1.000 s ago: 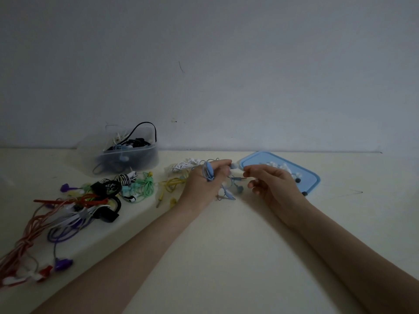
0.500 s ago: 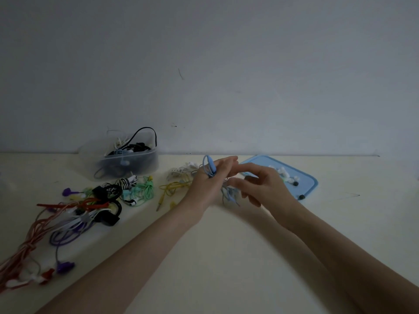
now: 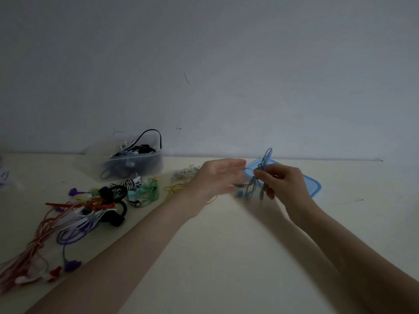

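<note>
Right grip (image 3: 283,184) has the blue earphones (image 3: 263,164) pinched between thumb and fingertips, held up off the desk (image 3: 226,245) near its back edge, a little right of the middle. The bundle stands upright in the pinch: a looped end pokes out above my fingers, and the loose ends with the buds dangle below, blurred, just clear of the desktop. Left grip (image 3: 217,177) is spread, fingers straight and holding nothing, just beside the bundle on its left.

The job in hand, as I read it, is getting this coil tidy enough to put away. To do that well, the pinch has to stay at the waist of the bundle so the loops don't slide apart. The free hand should gather those dangling tails and wind them round the middle, snug but not tight enough to kink the thin wire. The bud ends are the risk; they can snag on anything.

The blue lid (image 3: 314,185) lies flat right behind my right grip, so there's room to set things down. The clear tub (image 3: 136,165) with other cords sits at the back edge, left of the middle. A yellow cord (image 3: 174,189) lies under my left wrist, and I'd lift clear of it rather than drag across.
</note>
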The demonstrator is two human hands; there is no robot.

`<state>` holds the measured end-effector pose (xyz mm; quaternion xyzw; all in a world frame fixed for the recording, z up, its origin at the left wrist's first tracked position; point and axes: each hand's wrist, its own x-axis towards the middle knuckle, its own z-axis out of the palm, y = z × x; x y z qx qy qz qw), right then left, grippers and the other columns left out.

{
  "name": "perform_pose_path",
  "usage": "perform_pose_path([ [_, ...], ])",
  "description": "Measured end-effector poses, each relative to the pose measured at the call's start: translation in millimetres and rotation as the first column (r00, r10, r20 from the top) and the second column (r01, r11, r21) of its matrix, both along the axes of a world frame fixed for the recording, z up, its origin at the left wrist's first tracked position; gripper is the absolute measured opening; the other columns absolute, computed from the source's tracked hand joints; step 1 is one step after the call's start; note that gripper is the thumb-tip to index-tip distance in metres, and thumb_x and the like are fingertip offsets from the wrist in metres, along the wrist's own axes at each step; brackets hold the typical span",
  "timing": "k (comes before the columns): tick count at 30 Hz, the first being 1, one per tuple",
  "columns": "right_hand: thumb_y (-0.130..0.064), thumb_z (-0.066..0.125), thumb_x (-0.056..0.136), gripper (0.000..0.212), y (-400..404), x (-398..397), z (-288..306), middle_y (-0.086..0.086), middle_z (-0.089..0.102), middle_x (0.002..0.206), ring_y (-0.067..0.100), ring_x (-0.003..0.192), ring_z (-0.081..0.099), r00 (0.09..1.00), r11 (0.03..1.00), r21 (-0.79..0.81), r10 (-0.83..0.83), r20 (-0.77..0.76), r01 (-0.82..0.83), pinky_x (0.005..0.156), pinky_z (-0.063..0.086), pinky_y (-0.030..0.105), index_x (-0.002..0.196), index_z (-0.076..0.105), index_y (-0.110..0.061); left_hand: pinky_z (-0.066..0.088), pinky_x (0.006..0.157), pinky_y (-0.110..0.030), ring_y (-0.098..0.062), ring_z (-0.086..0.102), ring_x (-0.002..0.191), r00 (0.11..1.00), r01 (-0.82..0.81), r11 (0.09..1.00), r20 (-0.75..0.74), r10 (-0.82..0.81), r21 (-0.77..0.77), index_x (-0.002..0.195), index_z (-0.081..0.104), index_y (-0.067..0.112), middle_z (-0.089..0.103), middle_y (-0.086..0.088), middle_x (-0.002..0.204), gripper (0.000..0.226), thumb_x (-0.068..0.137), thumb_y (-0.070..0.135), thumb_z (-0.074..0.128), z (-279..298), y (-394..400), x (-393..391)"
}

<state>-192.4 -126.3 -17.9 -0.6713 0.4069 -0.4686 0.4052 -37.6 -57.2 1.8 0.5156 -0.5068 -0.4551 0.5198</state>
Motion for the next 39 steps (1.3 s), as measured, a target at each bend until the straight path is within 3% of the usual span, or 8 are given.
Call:
perform_pose_path([
  [4, -0.004, 0.062, 0.086, 0.011, 0.5, -1.6, 12.3, -0.002, 0.048, 0.047, 0.006, 0.039, 0.039, 0.996, 0.994, 0.055, 0.089, 0.018, -0.090, 0.041, 0.033, 0.017, 0.078, 0.069, -0.003, 0.049, 0.065, -0.012, -0.004, 0.062, 0.077, 0.968, -0.164, 0.980, 0.172, 0.182, -0.114, 0.110, 0.063, 0.011, 0.066, 0.000, 0.104, 0.024, 0.089, 0.002, 0.055, 1.3, -5.5, 15.5],
  [9, -0.004, 0.064, 0.085, 0.010, 6.5, 4.2, 19.3, -0.009, 0.050, 0.046, 0.007, 0.042, 0.034, 0.990, 0.986, 0.085, 0.141, 0.018, -0.142, 0.042, 0.028, 0.017, 0.090, 0.072, -0.007, 0.043, 0.067, -0.019, -0.012, 0.055, 0.088, 0.748, -0.005, 0.998, 0.662, 0.044, -0.061, 0.120, 0.058, 0.014, 0.053, 0.002, 0.109, 0.039, 0.082, 0.011, 0.066, -21.7, -15.7, 7.1],
  [13, 0.000, 0.063, 0.084, 0.014, 11.2, 4.9, 28.2, 0.000, 0.055, 0.057, 0.013, 0.049, 0.040, 0.983, 0.983, 0.013, 0.182, 0.031, -0.182, 0.052, 0.036, 0.023, 0.089, 0.072, -0.010, 0.049, 0.076, -0.028, -0.022, 0.060, 0.087, 0.575, 0.000, 0.994, 0.813, 0.086, -0.106, 0.108, 0.064, 0.011, 0.058, -0.007, 0.103, 0.028, 0.083, 0.023, 0.063, -32.8, -24.7, -1.5],
  [19, 0.004, 0.063, 0.083, 0.015, 10.9, 3.4, 34.0, 0.003, 0.059, 0.064, 0.010, 0.052, 0.047, 0.981, 0.983, 0.010, 0.181, 0.069, -0.182, 0.052, 0.043, 0.015, 0.091, 0.070, -0.006, 0.049, 0.074, -0.027, -0.017, 0.062, 0.076, 0.689, -0.037, 0.995, 0.719, 0.096, -0.097, 0.084, 0.065, 0.006, 0.069, -0.008, 0.085, 0.014, 0.079, 0.018, 0.071, -22.2, -24.2, -3.5],
  [22, 0.004, 0.060, 0.085, 0.015, 10.3, 0.0, 40.3, 0.005, 0.060, 0.067, 0.008, 0.053, 0.049, 0.975, 0.983, 0.021, 0.178, 0.132, -0.183, 0.052, 0.043, 0.013, 0.095, 0.069, -0.003, 0.051, 0.063, -0.019, -0.008, 0.058, 0.063, 0.923, -0.040, 0.999, 0.383, 0.042, -0.013, 0.080, 0.062, 0.009, 0.062, -0.006, 0.074, 0.008, 0.080, 0.007, 0.071, -13.1, -14.3, -2.7],
  [24, 0.004, 0.058, 0.087, 0.015, 10.6, -0.5, 43.1, 0.006, 0.061, 0.070, 0.010, 0.057, 0.052, 0.959, 0.978, 0.058, 0.186, 0.215, -0.202, 0.053, 0.045, 0.014, 0.098, 0.067, 0.000, 0.047, 0.055, -0.013, -0.002, 0.057, 0.054, 0.985, -0.032, 0.999, 0.168, 0.027, 0.026, 0.082, 0.061, 0.007, 0.061, -0.007, 0.072, 0.011, 0.080, -0.003, 0.066, -5.5, -6.3, -0.2],
  [34, 0.000, 0.060, 0.087, 0.028, 12.9, 81.1, 64.1, 0.010, 0.063, 0.078, 0.013, 0.060, 0.056, 0.877, 0.906, 0.238, 0.228, 0.424, -0.350, 0.055, 0.049, 0.017, 0.113, 0.055, 0.003, 0.056, 0.065, -0.019, -0.015, 0.062, 0.067, 0.951, -0.255, 0.967, 0.179, 0.251, 0.000, 0.097, 0.063, 0.012, 0.067, -0.008, 0.078, 0.021, 0.082, -0.003, 0.064, 47.7, 20.2, 78.9],
  [39, 0.001, 0.059, 0.087, 0.017, 10.2, 166.7, 83.7, 0.011, 0.061, 0.074, 0.014, 0.058, 0.056, 0.854, 0.884, 0.203, 0.312, 0.417, -0.422, 0.055, 0.049, 0.018, 0.103, 0.055, 0.003, 0.054, 0.060, -0.017, -0.011, 0.062, 0.061, 0.872, -0.447, 0.887, 0.165, 0.462, -0.120, 0.092, 0.064, 0.012, 0.065, -0.009, 0.079, 0.016, 0.082, 0.000, 0.064, 73.0, 32.8, 141.1],
])
